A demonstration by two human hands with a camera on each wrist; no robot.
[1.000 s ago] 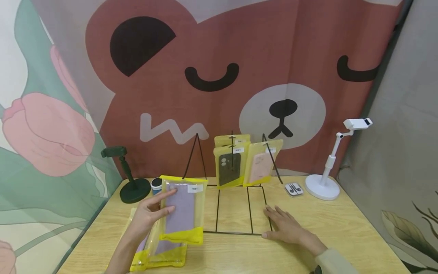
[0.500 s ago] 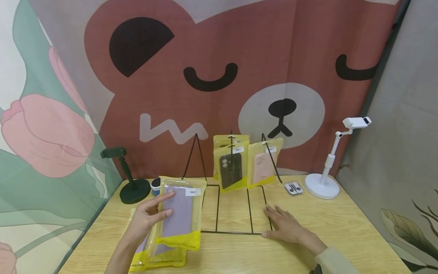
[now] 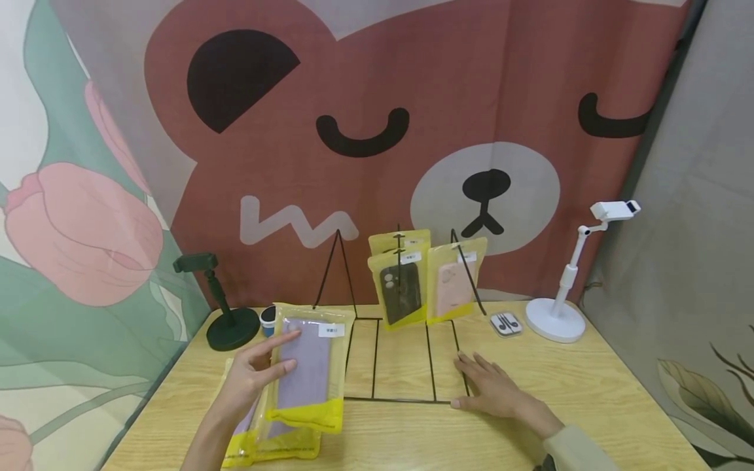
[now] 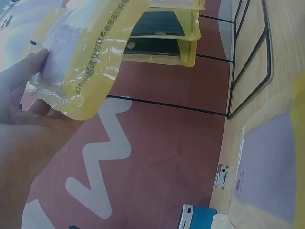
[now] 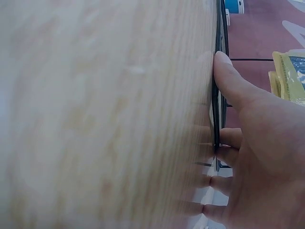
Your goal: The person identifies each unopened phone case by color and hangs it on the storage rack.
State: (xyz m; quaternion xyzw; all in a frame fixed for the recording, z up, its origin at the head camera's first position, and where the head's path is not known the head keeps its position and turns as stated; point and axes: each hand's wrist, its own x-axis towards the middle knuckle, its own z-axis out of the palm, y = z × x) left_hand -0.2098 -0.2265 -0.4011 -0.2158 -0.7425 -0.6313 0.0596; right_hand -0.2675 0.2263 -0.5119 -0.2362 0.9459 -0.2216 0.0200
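My left hand pinches the left edge of a clear pouch with yellow borders, held above the table. A flat purple phone case shows inside it, and a white label sits at its top right. Below this pouch, more pouches with purple cases lie overlapping on the wood. A black wire display rack stands behind; pouches with a black phone case and a pink phone case hang from it. With fingers spread, my right hand rests on the table and the rack base's right corner.
A dark green stand and a small blue-and-white tub are at the back left. At the back right stand boxed earphones and a white stand. A bear-print curtain closes off the back.
The held pouch has shifted slightly left and down with the left hand, its lower edge tilting. The hanging black-case pouch has swung a little. My right hand stays put.
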